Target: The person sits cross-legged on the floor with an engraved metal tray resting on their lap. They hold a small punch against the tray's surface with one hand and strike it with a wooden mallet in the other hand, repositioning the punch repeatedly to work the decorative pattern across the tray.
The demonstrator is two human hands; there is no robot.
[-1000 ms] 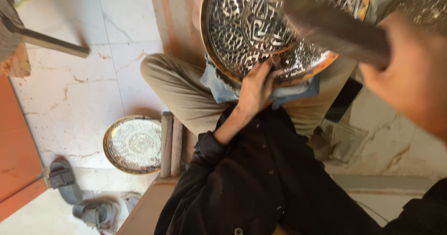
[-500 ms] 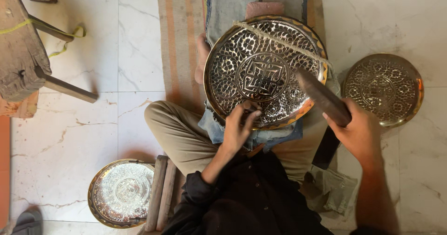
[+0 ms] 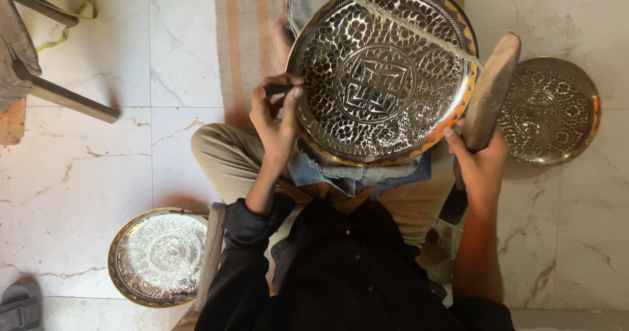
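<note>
A large round engraved metal plate (image 3: 383,75) rests tilted on my lap, with a twisted cord (image 3: 406,26) stretched across its upper part. My left hand (image 3: 275,118) pinches a small dark chisel (image 3: 278,90) at the plate's left rim. My right hand (image 3: 478,160) grips the lower end of a thick wooden mallet (image 3: 491,92), which stands beside the plate's right rim.
A smaller engraved brass plate (image 3: 550,111) lies on the marble floor at the right. Another silvery plate (image 3: 157,255) lies at the lower left beside wooden sticks (image 3: 211,252). A wooden stool leg (image 3: 65,98) reaches in from the upper left. A striped mat (image 3: 252,36) lies under the plate. A sandal (image 3: 19,305) is at the bottom left.
The view has pulled back and steadied. My left hand moved from the plate's lower edge to its left rim. The mallet swung from over the plate to upright at its right side.
</note>
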